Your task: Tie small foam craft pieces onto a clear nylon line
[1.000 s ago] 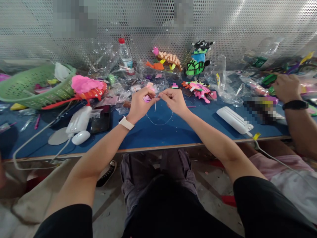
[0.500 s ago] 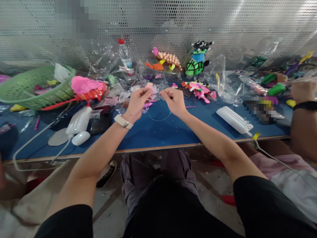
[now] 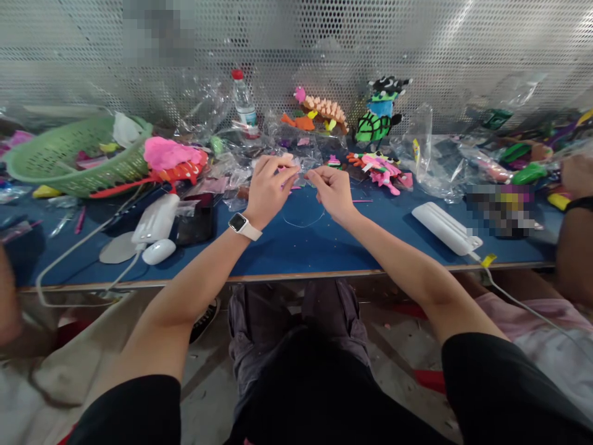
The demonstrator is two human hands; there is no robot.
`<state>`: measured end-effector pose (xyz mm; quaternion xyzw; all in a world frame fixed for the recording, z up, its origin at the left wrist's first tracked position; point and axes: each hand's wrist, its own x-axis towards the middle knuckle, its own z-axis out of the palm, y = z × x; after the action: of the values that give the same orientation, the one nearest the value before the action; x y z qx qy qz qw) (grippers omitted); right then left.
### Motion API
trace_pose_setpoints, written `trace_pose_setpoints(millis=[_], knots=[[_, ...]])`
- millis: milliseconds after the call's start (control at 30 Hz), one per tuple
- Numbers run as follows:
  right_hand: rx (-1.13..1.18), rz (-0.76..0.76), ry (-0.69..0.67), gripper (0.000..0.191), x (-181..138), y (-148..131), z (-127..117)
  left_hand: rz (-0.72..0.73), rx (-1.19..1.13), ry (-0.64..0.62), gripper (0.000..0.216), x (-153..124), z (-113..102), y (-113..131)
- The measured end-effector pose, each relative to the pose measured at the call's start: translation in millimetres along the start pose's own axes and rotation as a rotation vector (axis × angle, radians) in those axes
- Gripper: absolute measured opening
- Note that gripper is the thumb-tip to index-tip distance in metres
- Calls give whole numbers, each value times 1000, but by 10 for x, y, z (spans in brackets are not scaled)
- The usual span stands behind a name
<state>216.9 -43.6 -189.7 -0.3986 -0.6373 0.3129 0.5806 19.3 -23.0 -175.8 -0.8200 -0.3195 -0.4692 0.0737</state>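
Observation:
My left hand (image 3: pixel 272 190) is raised above the table's middle, thumb and fingertips pinched together, a watch on its wrist. Facing it, a short gap away, my right hand (image 3: pixel 334 193) is pinched as well. A thin pale thread (image 3: pixel 303 226) hangs in a loose loop between the two hands. Its ends run up into the fingers, where the fingertips hide them. Whether anything else small is in the left fingers I cannot tell. Behind the right hand lies a pink and orange clay figure (image 3: pixel 382 168).
A green basket (image 3: pixel 78 182) stands at left with a pink and red clay figure (image 3: pixel 173 161) against it. White devices lie either side, the right one (image 3: pixel 445 227) corded. A red-capped bottle (image 3: pixel 244 105) and clay animals (image 3: pixel 324 111) line the back. Other people's arms (image 3: pixel 581 247) show at both edges.
My left hand has turned, so its back and the watch face now show. The thread still hangs between the hands. The whole view has shifted slightly.

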Motion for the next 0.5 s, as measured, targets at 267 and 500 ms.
trace_pose_setpoints(millis=[267,500], knots=[[-28,-81,-31,59,34,-75,-64,-119,-251,-77,27,38,-25,-36],[-121,-148,-56,68,56,-148,-138,-382,-831,-262,27,24,79,-95]])
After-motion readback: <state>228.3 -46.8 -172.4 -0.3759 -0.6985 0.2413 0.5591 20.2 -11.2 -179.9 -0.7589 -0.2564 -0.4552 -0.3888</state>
